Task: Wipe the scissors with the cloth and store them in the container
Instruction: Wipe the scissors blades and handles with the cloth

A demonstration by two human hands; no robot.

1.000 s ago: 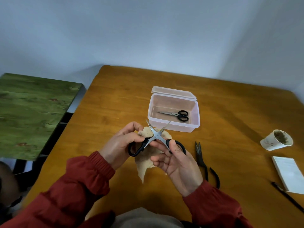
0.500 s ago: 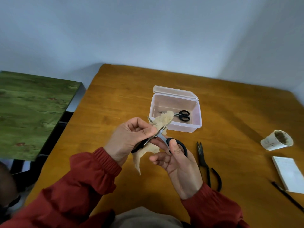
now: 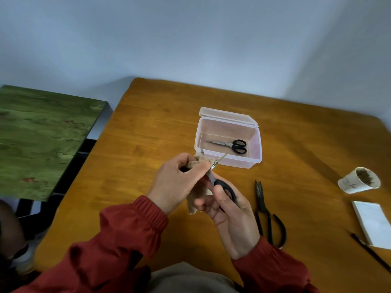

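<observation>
You held the scissors (image 3: 221, 183) in the air above the table (image 3: 148, 144), just in front of the container (image 3: 228, 162). Their blades were spread apart and both tips poked out past the cloth (image 3: 201, 163). Your left hand (image 3: 179, 182) pinched the bunched cloth around the blades near the pivot. Your right hand (image 3: 230, 218) gripped 1 black handle loop, with the thumb curled against it.

The main danger, as I judged it, was those open edges. The cloth looked thin, so a hard pull toward the tips could bring a blade through to your fingers. The weave could also snag at the pivot and jerk the pair out of your grip. The tips sat near the container's front wall, so a forward stroke could knock it and shift the small scissors (image 3: 232, 144) inside. The black shears (image 3: 263, 208) lay just beside your right wrist, where a sleeve could sweep them.
</observation>
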